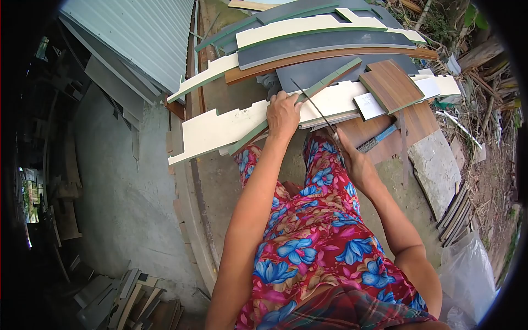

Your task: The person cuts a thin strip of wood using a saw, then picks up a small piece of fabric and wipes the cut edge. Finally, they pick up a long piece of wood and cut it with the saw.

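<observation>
My left hand [284,116] presses down with bent fingers on a narrow green-edged strip [330,78], which lies slantwise across a long white board [220,127]. In my right hand [352,159] is the handle end of a thin dark blade [312,103]. The blade crosses the strip just right of my left hand. A hammer [379,136] with a blue and grey handle lies right of my right hand. Beyond it, a brown wood-grain panel [391,88] rests on the white board beside a small white piece [368,105].
Further back lie more long boards, white [308,26], dark grey and brown. A corrugated metal sheet [143,38] stands at the upper left. Offcuts [140,302] are piled at the lower left. A stone slab [434,170] and a clear plastic bag [467,269] are at the right.
</observation>
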Demonstrator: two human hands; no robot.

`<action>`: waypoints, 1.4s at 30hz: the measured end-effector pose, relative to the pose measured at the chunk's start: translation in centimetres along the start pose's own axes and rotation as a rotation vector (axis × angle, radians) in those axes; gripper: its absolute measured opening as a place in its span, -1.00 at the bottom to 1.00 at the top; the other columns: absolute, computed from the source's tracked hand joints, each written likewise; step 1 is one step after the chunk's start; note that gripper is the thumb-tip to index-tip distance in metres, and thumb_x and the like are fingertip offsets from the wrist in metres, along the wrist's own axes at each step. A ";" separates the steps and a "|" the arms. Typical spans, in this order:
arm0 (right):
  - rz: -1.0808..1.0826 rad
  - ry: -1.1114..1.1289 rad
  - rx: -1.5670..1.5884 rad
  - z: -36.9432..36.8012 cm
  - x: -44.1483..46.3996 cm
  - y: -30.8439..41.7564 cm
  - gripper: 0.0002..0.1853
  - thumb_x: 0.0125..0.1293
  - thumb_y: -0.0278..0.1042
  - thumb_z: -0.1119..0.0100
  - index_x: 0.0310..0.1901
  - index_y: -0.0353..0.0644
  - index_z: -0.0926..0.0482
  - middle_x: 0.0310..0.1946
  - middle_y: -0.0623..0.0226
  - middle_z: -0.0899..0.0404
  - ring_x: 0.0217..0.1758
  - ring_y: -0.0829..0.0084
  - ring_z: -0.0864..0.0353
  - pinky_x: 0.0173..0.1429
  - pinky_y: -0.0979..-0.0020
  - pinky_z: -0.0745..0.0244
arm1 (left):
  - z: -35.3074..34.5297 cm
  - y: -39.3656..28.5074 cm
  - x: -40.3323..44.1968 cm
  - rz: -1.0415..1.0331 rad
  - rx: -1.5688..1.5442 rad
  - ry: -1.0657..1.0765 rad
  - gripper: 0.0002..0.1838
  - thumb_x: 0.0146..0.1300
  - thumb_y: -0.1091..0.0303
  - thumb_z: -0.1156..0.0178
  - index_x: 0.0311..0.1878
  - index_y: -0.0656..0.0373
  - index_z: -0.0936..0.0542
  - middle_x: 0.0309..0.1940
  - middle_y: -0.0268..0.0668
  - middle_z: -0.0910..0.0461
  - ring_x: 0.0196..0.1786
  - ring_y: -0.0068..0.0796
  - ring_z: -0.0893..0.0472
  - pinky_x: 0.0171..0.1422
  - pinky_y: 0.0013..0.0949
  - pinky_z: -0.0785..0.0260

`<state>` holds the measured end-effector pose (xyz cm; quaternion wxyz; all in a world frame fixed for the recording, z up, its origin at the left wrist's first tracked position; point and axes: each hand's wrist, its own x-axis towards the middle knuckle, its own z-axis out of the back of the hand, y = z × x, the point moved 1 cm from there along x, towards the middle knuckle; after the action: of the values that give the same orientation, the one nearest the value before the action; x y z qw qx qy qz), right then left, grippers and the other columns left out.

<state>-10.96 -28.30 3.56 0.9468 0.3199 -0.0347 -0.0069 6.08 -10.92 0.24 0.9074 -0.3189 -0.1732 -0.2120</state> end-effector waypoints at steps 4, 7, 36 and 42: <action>-0.045 0.035 -0.047 0.7 -0.3 0.1 -0.39 0.45 -0.42 0.02 0.51 0.08 -0.18 -0.40 -0.27 -0.60 -0.31 -0.27 -0.61 -0.19 -0.14 -0.44 | 0.0 0.0 -0.3 -0.016 -0.004 0.003 -0.71 0.10 0.37 -0.41 -0.08 0.18 -0.71 -0.24 -0.15 -0.57 -0.10 -0.06 -0.57 -0.05 -0.07 -0.48; -0.032 0.068 -0.138 -0.2 5.4 1.2 -0.42 0.46 -0.40 0.05 0.49 0.06 -0.21 -0.38 -0.30 -0.60 -0.26 -0.25 -0.63 -0.14 -0.13 -0.46 | 0.0 -0.1 -0.1 -0.011 0.004 0.009 -0.70 0.09 0.37 -0.42 -0.08 0.17 -0.71 -0.24 -0.16 -0.58 -0.10 -0.08 -0.57 -0.05 -0.07 -0.48; -0.260 0.032 0.242 5.1 -2.9 2.1 -0.41 0.47 -0.53 0.06 0.51 0.02 -0.26 -0.49 0.09 -0.44 -0.42 0.39 -0.45 -0.16 0.36 -0.47 | 2.9 1.7 -1.3 0.085 0.019 0.135 -0.69 0.08 0.28 -0.44 -0.10 0.15 -0.75 -0.21 -0.13 -0.60 -0.04 -0.06 -0.58 0.04 -0.03 -0.42; -0.221 -0.005 0.239 3.5 -2.8 0.7 -0.41 0.48 -0.52 0.08 0.52 0.05 -0.23 -0.44 0.11 -0.43 -0.34 0.27 -0.46 -0.17 0.33 -0.45 | 1.7 -0.4 -0.5 0.053 0.053 0.060 -0.60 0.06 0.23 -0.45 0.00 0.08 -0.71 -0.14 -0.16 -0.59 0.02 -0.06 -0.54 0.09 -0.03 -0.40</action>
<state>-14.02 -29.75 6.57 0.8954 0.4320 -0.0023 -0.1078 5.12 -9.93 1.50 0.9256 -0.2925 -0.1429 -0.1929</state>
